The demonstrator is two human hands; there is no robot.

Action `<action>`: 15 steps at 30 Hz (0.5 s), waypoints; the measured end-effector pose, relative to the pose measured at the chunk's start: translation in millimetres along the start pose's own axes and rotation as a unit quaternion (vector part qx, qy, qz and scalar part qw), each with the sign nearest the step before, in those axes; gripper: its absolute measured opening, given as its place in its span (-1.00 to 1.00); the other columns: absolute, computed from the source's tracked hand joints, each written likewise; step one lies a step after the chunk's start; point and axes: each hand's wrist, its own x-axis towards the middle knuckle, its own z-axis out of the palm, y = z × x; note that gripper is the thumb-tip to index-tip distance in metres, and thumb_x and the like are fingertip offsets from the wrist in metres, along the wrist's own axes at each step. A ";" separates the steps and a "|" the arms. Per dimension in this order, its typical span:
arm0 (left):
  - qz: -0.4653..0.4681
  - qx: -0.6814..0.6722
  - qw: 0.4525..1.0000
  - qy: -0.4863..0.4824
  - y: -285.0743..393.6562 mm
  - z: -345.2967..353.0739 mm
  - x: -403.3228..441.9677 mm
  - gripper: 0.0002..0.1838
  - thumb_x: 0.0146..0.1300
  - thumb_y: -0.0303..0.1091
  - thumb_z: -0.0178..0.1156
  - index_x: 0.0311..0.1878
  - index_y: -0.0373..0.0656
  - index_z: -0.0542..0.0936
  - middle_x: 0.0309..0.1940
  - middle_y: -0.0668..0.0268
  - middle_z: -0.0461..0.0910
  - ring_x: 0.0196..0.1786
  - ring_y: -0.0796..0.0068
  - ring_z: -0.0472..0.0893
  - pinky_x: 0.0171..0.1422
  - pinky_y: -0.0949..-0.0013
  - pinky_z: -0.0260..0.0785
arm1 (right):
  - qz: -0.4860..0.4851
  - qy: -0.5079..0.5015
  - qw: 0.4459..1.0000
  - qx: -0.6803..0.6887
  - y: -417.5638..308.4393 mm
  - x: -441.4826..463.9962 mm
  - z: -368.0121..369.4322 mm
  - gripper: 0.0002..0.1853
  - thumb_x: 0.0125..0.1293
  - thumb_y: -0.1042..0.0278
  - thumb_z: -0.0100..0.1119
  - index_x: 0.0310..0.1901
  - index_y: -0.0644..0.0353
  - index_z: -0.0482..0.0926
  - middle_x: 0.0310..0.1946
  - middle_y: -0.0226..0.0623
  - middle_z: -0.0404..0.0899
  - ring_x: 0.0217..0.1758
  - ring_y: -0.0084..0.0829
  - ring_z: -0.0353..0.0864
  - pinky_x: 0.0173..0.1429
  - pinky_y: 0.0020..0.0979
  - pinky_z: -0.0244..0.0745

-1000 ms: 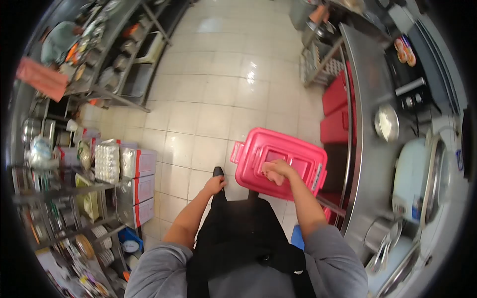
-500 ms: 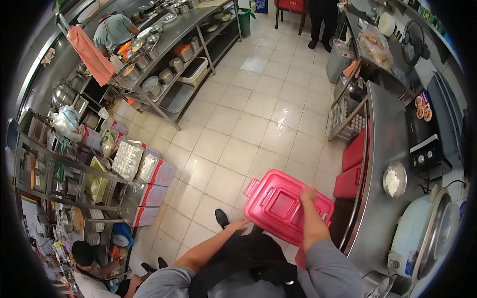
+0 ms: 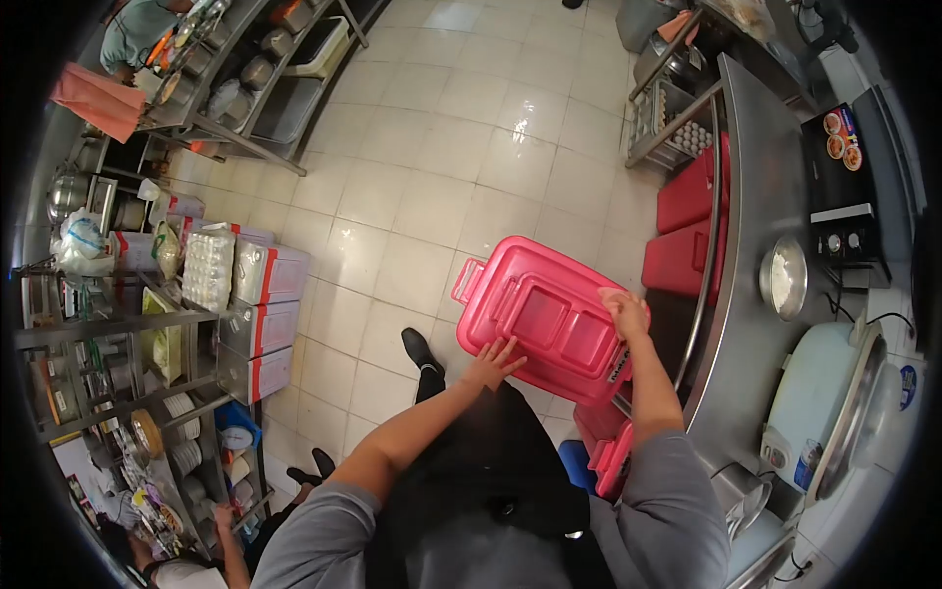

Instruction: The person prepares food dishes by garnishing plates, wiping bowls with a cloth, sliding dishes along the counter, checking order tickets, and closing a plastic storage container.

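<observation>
A pink lidded bin (image 3: 540,316) stands in front of me in the head view, its lid on and a handle sticking out at the left. My left hand (image 3: 493,363) lies with spread fingers on the near edge of the lid. At the lid's right end, my right hand (image 3: 625,312) is closed on a pink cloth (image 3: 613,295), which touches the rim. Beside my right leg, partly hidden by my arm, are another pink bin (image 3: 608,447) and something blue (image 3: 577,465).
A steel counter (image 3: 751,226) runs along the right, with a metal bowl (image 3: 784,279) on it and red bins (image 3: 677,257) beneath. Stacked boxes (image 3: 270,319) and shelves stand at left. A person (image 3: 186,571) is at the lower left, another at the upper left (image 3: 137,39).
My left hand has come from beside the bin onto the lid's near edge. My right hand has moved with the cloth from the lid's middle to its right end. The view has tilted.
</observation>
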 end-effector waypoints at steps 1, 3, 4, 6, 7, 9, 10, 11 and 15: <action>0.001 -0.001 1.000 -0.007 0.0 -0.6 0.2 -0.16 0.16 -0.32 0.07 0.47 0.34 -0.09 0.51 0.16 -0.34 0.50 -0.07 -0.11 0.48 -0.11 -0.15 | 0.016 0.011 1.000 -0.017 10.0 1.3 1.0 -0.78 0.22 0.13 0.07 -0.17 -0.16 0.67 -0.02 -0.32 0.50 0.08 -0.18 0.40 0.15 -0.22 0.37; -0.019 -0.001 0.999 -0.032 5.4 -9.7 -1.9 -0.22 0.22 -0.28 0.01 0.47 0.30 -0.07 0.51 0.18 -0.32 0.49 -0.08 -0.09 0.48 -0.10 -0.17 | 0.066 0.034 0.997 -0.030 -0.9 5.3 10.1 -0.74 0.25 0.02 0.02 -0.17 -0.18 0.66 -0.01 -0.26 0.49 0.14 -0.12 0.34 0.22 -0.19 0.32; -0.040 0.007 0.998 -0.054 6.5 -21.3 -2.1 -0.28 0.27 -0.25 -0.05 0.47 0.25 -0.05 0.51 0.20 -0.30 0.48 -0.10 -0.07 0.49 -0.09 -0.18 | 0.004 0.018 1.000 -0.009 -11.0 21.9 31.7 -0.72 0.26 0.01 0.01 -0.15 -0.17 0.66 0.03 -0.23 0.48 0.17 -0.10 0.32 0.25 -0.19 0.29; -0.060 -0.016 0.996 -0.069 7.3 -30.4 -0.7 -0.23 0.26 -0.30 -0.04 0.48 0.24 -0.13 0.51 0.31 -0.26 0.48 -0.09 -0.04 0.49 -0.09 -0.17 | -0.055 0.020 0.998 0.030 -70.6 42.7 55.3 -0.70 0.27 0.03 0.00 -0.08 -0.15 0.64 0.10 -0.16 0.44 0.23 -0.07 0.29 0.31 -0.19 0.23; -0.067 -0.010 0.995 -0.069 6.4 -30.1 0.4 -0.22 0.25 -0.29 -0.02 0.48 0.25 -0.13 0.51 0.33 -0.23 0.47 -0.09 -0.02 0.48 -0.11 -0.16 | -0.091 0.015 0.995 0.049 -114.7 50.6 59.2 -0.70 0.27 0.04 -0.01 -0.08 -0.15 0.64 0.12 -0.14 0.43 0.23 -0.08 0.30 0.30 -0.16 0.24; -0.077 -0.008 0.994 -0.071 6.0 -34.5 -0.3 -0.21 0.24 -0.28 -0.01 0.48 0.25 -0.13 0.51 0.36 -0.21 0.46 -0.08 0.00 0.47 -0.12 -0.15 | -0.136 -0.049 0.989 0.032 -200.2 66.8 61.2 -0.71 0.28 0.04 -0.02 -0.13 -0.09 0.65 0.09 -0.22 0.46 0.22 -0.16 0.33 0.20 -0.19 0.33; -0.087 -0.012 0.993 -0.080 8.5 -41.9 -0.9 -0.20 0.23 -0.27 0.01 0.48 0.25 -0.13 0.51 0.38 -0.18 0.45 -0.07 0.04 0.46 -0.13 -0.13 | -0.177 -0.159 0.949 0.208 -221.5 88.0 95.9 -0.76 0.19 0.16 0.08 -0.20 -0.03 0.67 0.04 -0.29 0.51 0.11 -0.17 0.41 0.12 -0.27 0.38; -0.098 -0.015 0.991 -0.090 10.7 -45.2 -1.0 -0.18 0.22 -0.27 0.03 0.49 0.25 -0.14 0.51 0.40 -0.15 0.44 -0.05 0.08 0.45 -0.15 -0.11 | -0.380 -0.125 0.903 0.156 -243.7 104.1 134.9 -0.79 0.05 0.24 0.18 -0.26 0.01 0.68 -0.09 -0.34 0.56 -0.07 -0.15 0.50 0.03 -0.24 0.43; -0.094 0.020 0.991 -0.097 7.3 -23.8 3.3 -0.15 0.21 -0.34 0.04 0.49 0.21 -0.17 0.51 0.50 -0.22 0.38 -0.08 0.21 0.38 -0.21 0.02 | -0.356 -0.029 0.932 -0.069 -308.8 74.6 102.5 -0.80 -0.01 0.19 0.23 -0.29 -0.09 0.68 -0.14 -0.39 0.54 -0.05 -0.19 0.47 0.00 -0.15 0.43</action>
